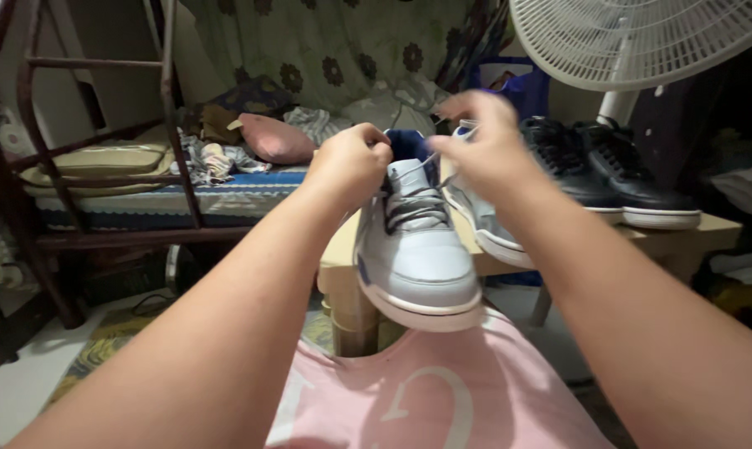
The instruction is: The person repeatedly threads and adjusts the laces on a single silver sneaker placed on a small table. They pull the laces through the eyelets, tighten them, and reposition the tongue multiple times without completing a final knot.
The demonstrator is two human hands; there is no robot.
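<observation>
Cluttered bedroom, wooden bench [683,237] mid-frame. Left hand [351,162] and right hand [484,141] each pinched closed on laces [417,166] above grey sneaker [413,249]. Best pull evenly, keep tension balanced.

Smooth matt sneaker [413,249], wooden table [683,233]

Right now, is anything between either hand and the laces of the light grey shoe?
Nothing visible. The left hand and the right hand are both already at the laces of the light grey shoe, each pinching a lace end above its tongue. The second grey shoe sits behind, clear of them.
</observation>
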